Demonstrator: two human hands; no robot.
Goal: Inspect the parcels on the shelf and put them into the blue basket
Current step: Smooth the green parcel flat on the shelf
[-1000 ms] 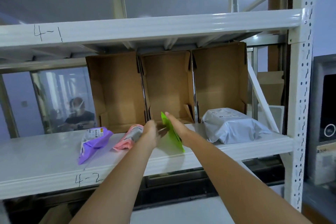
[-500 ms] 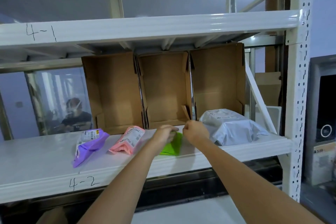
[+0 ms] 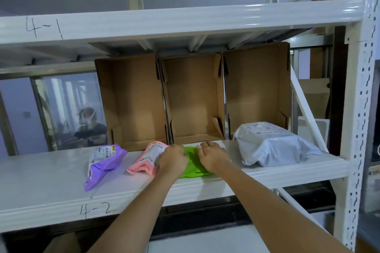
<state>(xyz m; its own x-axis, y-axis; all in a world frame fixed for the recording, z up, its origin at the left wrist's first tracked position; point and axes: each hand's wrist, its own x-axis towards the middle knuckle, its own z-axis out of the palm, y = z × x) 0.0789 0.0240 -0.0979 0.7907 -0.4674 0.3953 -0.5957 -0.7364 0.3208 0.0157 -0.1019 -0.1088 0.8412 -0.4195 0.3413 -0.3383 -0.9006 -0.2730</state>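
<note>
- Your left hand (image 3: 173, 160) and right hand (image 3: 212, 157) both rest on the green parcel (image 3: 193, 165), fingers curled down onto it; whether they actually clamp it or only press it flat you cannot tell from this angle.
- The green parcel lies flat on the shelf (image 3: 51, 183), whose front edge carries the handwritten mark "4-2"; the beam above reads "4-1".
- Just left of the green parcel sits a pink parcel (image 3: 149, 159) with a white printed label, its text too small to read.
- Further left of the green parcel lies a purple parcel (image 3: 103, 165), with a white label showing a barcode.
- Right of the green parcel, apart from it, sits a grey poly bag (image 3: 271, 144) with a faint label on top.
- Behind the green parcel stand three open cardboard boxes (image 3: 195, 96).
</note>
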